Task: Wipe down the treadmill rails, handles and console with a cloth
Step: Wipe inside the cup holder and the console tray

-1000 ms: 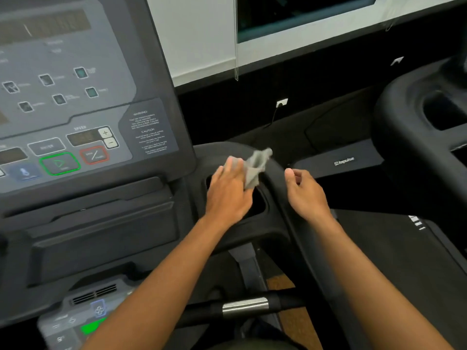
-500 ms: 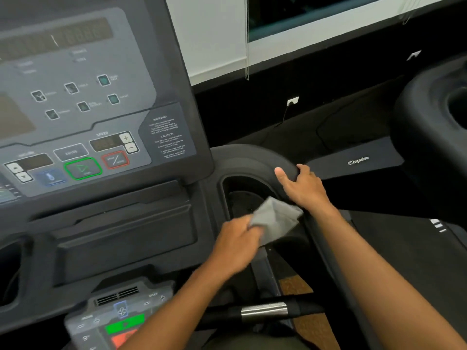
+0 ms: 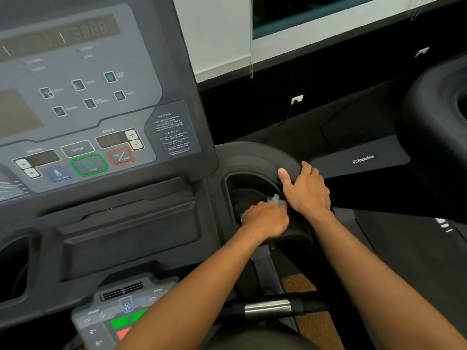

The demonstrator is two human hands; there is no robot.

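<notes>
While my left hand (image 3: 265, 218) was down inside the cup holder (image 3: 249, 195) at the right end of the console (image 3: 101, 117), it was curled tight around the cloth (image 3: 276, 199), of which only a pale scrap showed past my knuckles, hard up against my right wrist. My right hand (image 3: 307, 190) carried nothing; it lay spread over the holder's outer rim, thumb on top and fingers wrapped over the far edge, bracing me. The way to do this well, I judged, was to keep the cloth bunched under my fingertips and sweep it round the inner wall in one full circle, then press it flat across the floor of the well, where grit tends to collect. I reckoned the right hand was covering a stretch of rim that needed wiping too, so it would have to shift along for that. The button panel, the lower control pad (image 3: 121, 314) and the handlebar with its metal sensor (image 3: 267, 309) sat well clear of the cloth, and I could not tell from here whether they were clean.
</notes>
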